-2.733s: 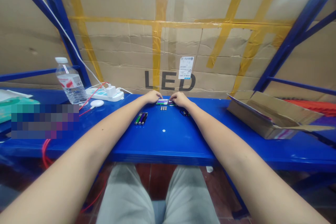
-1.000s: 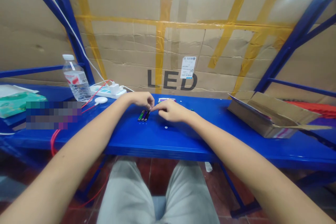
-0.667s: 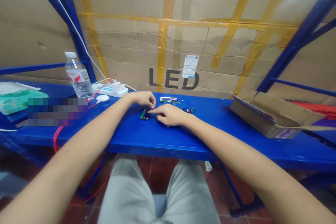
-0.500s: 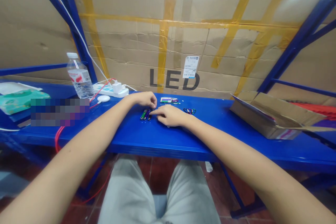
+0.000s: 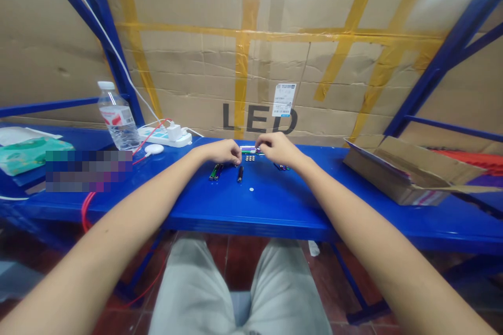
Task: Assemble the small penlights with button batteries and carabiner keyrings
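Observation:
My left hand [image 5: 228,152] is closed, its fingertips pressed together just above a short dark tube [image 5: 240,174]; whatever they pinch is hidden. To its lower left lie short green and purple metallic tubes [image 5: 216,171], side by side. My right hand [image 5: 278,148] curls its fingers down at the right end of a row of shiny metallic tubes [image 5: 247,150], and its fingertips are partly hidden. Between the hands sit several small round gold-coloured pieces [image 5: 250,158] in a tight group. Coloured metal clips [image 5: 281,167] lie under my right wrist, partly covered.
A small white disc [image 5: 251,189] lies on the blue table [image 5: 236,207]. At left are a water bottle [image 5: 118,118], a power strip [image 5: 183,140], red cables and a green packet [image 5: 35,154]. An open cardboard box [image 5: 408,183] stands right; a large cardboard sheet [image 5: 188,73] rises behind.
My right hand has moved right and away from me to the row of shiny tubes. One dark tube now lies apart from the others, and the small round pieces have come into view.

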Available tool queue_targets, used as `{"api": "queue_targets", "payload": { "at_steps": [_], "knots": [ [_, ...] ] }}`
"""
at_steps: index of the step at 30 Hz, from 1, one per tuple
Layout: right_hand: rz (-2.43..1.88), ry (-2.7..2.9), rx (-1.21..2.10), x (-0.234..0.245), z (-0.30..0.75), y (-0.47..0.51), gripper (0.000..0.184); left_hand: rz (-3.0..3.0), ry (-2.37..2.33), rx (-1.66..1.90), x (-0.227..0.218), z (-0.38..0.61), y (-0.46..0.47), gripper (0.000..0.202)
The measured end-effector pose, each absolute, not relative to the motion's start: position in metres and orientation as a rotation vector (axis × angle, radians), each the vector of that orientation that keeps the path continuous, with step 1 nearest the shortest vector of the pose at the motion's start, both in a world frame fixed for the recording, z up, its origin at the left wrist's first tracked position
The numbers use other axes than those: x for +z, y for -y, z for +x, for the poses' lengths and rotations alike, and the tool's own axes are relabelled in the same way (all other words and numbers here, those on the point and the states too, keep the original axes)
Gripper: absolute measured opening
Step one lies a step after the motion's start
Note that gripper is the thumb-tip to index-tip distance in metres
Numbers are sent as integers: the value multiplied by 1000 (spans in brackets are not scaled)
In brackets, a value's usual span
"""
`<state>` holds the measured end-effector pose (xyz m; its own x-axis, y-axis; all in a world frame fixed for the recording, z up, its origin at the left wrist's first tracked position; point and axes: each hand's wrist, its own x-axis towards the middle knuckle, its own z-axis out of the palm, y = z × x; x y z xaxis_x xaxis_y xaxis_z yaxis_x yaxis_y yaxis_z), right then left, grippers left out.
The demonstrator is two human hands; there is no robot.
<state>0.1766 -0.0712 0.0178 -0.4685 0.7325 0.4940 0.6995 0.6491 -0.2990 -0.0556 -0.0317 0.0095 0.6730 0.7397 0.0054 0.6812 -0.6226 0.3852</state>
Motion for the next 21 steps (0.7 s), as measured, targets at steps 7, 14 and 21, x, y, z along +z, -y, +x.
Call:
{"api": "queue_targets", "payload": {
  "at_steps": [7,14,21],
  "knots": [
    [-1452,2274,150,14,223,42,24,2650,-1086,469,10,-51,34,21],
    [-1396,2326,219,2,205,44,21,2665,-1110,356,16,-52,41,22],
    [-1287,2389,247,-2,186,53,21,2645,-1254,144,33,-42,70,23]
  ]
}}
